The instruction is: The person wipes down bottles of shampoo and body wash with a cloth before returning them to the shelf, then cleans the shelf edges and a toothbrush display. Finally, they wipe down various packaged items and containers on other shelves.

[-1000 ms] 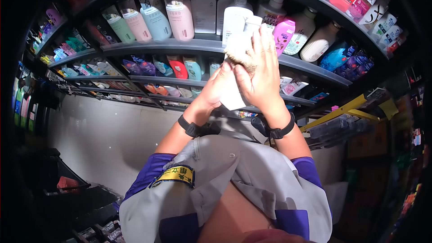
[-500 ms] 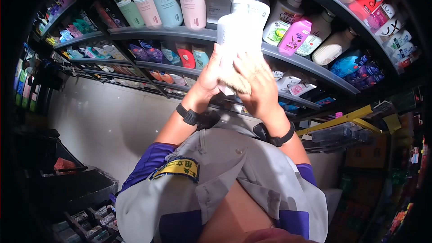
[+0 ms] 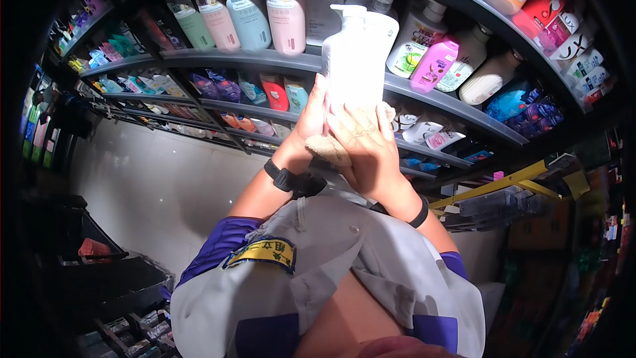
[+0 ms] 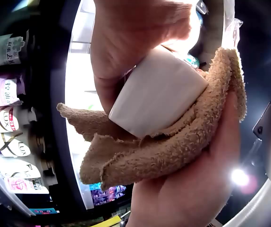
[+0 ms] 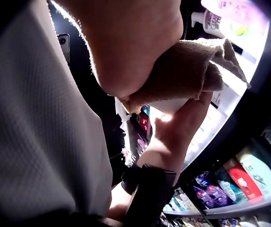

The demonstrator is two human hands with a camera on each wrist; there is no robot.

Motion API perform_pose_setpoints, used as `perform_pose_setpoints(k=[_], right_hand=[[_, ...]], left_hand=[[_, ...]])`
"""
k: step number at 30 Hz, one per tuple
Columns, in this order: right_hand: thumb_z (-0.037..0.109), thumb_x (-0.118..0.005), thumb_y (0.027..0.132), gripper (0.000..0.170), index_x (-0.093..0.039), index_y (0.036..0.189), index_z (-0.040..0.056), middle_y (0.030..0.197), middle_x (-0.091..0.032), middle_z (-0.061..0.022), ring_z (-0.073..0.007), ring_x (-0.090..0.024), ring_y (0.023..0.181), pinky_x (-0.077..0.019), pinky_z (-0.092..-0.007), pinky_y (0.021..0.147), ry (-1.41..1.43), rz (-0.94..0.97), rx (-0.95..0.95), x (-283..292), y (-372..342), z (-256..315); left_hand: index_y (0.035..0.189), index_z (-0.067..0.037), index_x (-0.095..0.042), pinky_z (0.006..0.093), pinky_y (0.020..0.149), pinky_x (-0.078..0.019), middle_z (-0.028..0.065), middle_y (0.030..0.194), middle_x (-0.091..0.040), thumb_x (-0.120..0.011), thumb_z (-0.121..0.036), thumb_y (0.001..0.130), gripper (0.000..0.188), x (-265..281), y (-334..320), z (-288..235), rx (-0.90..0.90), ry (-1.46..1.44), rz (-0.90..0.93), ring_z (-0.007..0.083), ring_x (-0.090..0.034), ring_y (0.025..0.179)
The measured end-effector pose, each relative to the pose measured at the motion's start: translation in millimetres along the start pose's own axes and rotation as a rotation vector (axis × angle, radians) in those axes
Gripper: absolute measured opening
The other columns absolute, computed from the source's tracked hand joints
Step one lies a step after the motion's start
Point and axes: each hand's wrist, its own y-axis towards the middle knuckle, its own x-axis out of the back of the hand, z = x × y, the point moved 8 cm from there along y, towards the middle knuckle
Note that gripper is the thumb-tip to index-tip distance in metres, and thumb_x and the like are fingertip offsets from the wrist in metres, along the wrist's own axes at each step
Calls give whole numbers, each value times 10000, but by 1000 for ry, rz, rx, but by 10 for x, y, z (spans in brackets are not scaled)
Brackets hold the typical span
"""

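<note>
A white pump bottle [image 3: 356, 56] is held upright in front of the shelves, its pump at the top. My left hand [image 3: 310, 114] grips the lower part of it from the left side. Across the bottle's lower front lies my right hand [image 3: 368, 146], holding a tan terry cloth [image 3: 328, 150] against it. The left wrist view shows the bottle's white base [image 4: 159, 92] between both hands, with the folded cloth [image 4: 159, 158] wrapped along one side and the right palm behind it. In the right wrist view the cloth [image 5: 180, 73] hangs out past the right hand [image 5: 126, 47].
Behind the hands, a curved shelf [image 3: 232, 58] carries pastel bottles [image 3: 248, 20], a CLEAR pump bottle [image 3: 416, 43] and a pink bottle [image 3: 435, 63]. Lower shelves hold more packs. A yellow bar [image 3: 493, 182] juts out at the right. Dark bins [image 3: 99, 245] stand at lower left.
The bottle, earlier tilted with the hands higher on it, now stands more upright in view. The right hand and cloth have moved down to its lower part and shifted a little leftward.
</note>
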Motion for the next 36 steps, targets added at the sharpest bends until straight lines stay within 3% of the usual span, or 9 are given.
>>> perform_pose_setpoints(k=[5,6,7,13,21,24,30,34,36], right_hand=[[116,-716,753,643,-535,1368,72,1399,-533,-218,-411,-472,1323,-317,-547,1124,-60,-141,-39,252,148,-256],[93,-696,756,646,-513,1374,62,1441,-482,-243,-450,-460,1318,-349,-525,1109,-32,-200,-48,312,155,-315],[65,-690,749,658,-501,1379,59,1487,-421,-251,-455,-456,1320,-367,-506,1095,-15,-265,-33,318,132,-370],[26,-722,767,601,-494,1323,-2,1376,-496,-237,-427,-503,1254,-388,-499,1086,-16,-442,-16,64,-147,-244],[43,-697,758,650,-485,1368,-26,1458,-412,-287,-485,-397,1357,-313,-556,1123,48,-139,35,-82,164,-186],[59,-641,792,655,-436,1403,-55,1518,-335,-292,-490,-324,1399,-300,-515,1139,12,-179,-127,67,520,-325],[79,-630,760,674,-446,1397,-41,1494,-350,-306,-527,-316,1379,-296,-534,1143,-21,-218,-109,-74,580,-168],[180,-721,740,715,-483,1379,-34,1426,-426,-318,-502,-387,1337,-281,-553,1141,-120,63,-58,-385,273,-22],[187,-757,702,752,-498,1384,5,1437,-430,-294,-496,-369,1353,-258,-571,1143,122,-53,-33,-285,195,-16]], left_hand=[[1461,0,-364,408,1046,-467,148,1356,-552,-319,-606,1015,754,-6,-16,-50,-158,204,111,266,-560,1235],[1464,-4,-363,394,1040,-475,143,1381,-535,-365,-567,1021,716,-177,-32,-51,-92,70,399,249,-559,1239],[1467,-7,-358,397,1047,-469,140,1390,-525,-405,-485,1041,643,-39,-16,-19,-142,118,217,242,-554,1243],[1457,-6,-361,376,1042,-464,129,1364,-527,-384,-388,1073,542,1,-44,-60,-161,247,121,214,-550,1227],[1467,-10,-316,320,1024,-437,120,1321,-531,-327,-414,1082,558,-71,-112,-269,-285,540,-166,187,-531,1209],[1482,13,-310,326,1074,-384,142,1378,-508,-282,-402,1085,575,-293,-202,-404,-597,1091,-94,206,-492,1281],[1440,13,-394,346,1095,-397,137,1390,-518,-250,-412,1086,572,-30,-228,-376,-482,848,-217,216,-496,1294],[1367,26,-468,350,1015,-472,133,1308,-571,-312,-563,1039,692,64,-266,-449,-300,449,-272,222,-569,1192],[1352,28,-476,353,977,-493,148,1286,-577,-301,-595,1028,723,60,-321,-489,-222,389,-374,236,-588,1156]])
